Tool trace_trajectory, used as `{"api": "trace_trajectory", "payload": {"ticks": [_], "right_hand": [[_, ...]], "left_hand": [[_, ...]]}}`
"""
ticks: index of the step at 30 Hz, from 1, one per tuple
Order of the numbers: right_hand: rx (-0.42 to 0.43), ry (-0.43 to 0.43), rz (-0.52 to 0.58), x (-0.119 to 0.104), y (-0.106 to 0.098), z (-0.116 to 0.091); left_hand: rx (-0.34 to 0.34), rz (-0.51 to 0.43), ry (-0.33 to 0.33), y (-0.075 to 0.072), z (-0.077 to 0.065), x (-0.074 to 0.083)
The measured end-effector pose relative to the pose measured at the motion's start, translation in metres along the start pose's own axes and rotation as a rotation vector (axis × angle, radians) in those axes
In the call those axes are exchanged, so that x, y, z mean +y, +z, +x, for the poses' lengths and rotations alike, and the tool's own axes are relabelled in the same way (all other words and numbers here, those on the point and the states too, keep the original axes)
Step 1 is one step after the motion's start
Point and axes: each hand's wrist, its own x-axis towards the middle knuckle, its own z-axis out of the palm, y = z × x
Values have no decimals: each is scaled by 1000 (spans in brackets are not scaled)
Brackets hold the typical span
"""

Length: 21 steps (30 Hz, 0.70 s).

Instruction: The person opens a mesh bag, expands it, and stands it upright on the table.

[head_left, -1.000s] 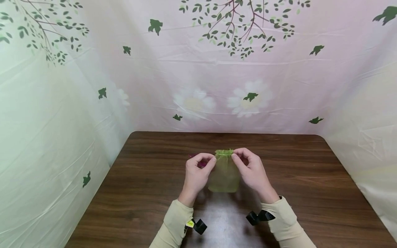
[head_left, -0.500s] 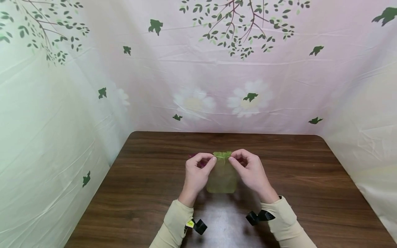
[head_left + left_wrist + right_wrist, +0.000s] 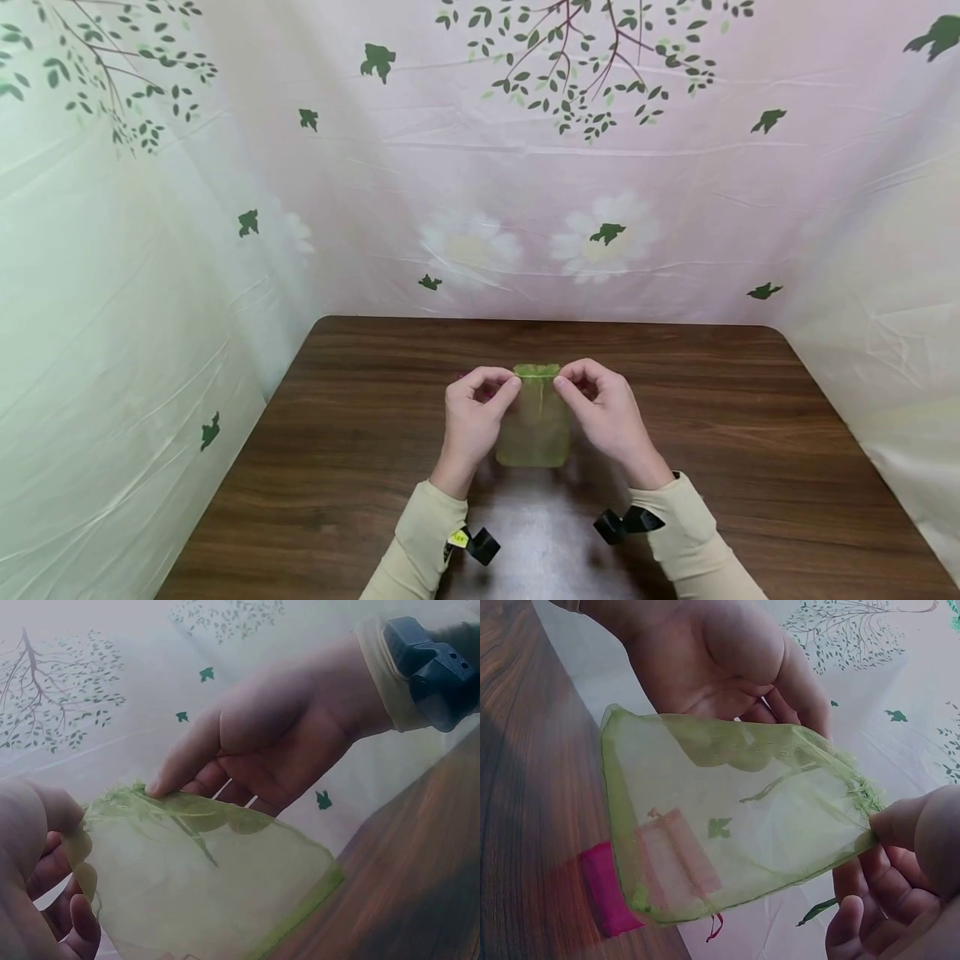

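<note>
Now the green bag [image 3: 534, 429], pinched by the left hand [image 3: 471, 421] and right hand [image 3: 613, 417], has shifted slightly left.

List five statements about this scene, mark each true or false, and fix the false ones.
1. The left hand and right hand both pinch the sheer green pouch near its gathered top. True.
2. The pouch is too opaque to see through. False: in the right wrist view, part of a pink item shows through it.
3. The table is white. False: it is dark brown with wood grain.
4. Green bird shapes appear on the backdrop. True.
5. The sleeves are black. False: they are cream.
</note>
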Motion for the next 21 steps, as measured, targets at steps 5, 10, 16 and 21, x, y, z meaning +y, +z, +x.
{"api": "trace_trajectory", "payload": {"ticks": [5,10,16,21], "right_hand": [[41,9,-13,1,-1,1],[65,21,3,2,-2,2],[87,31,28,-2,0,2],[87,33,78,-18,-1,0]], "left_hand": [[62,-13,-10,-1,1,2],[111,-17,-13,-2,1,2],[96,-37,-32,-4,1,2],[19,-64,-65,-4,0,1]]}}
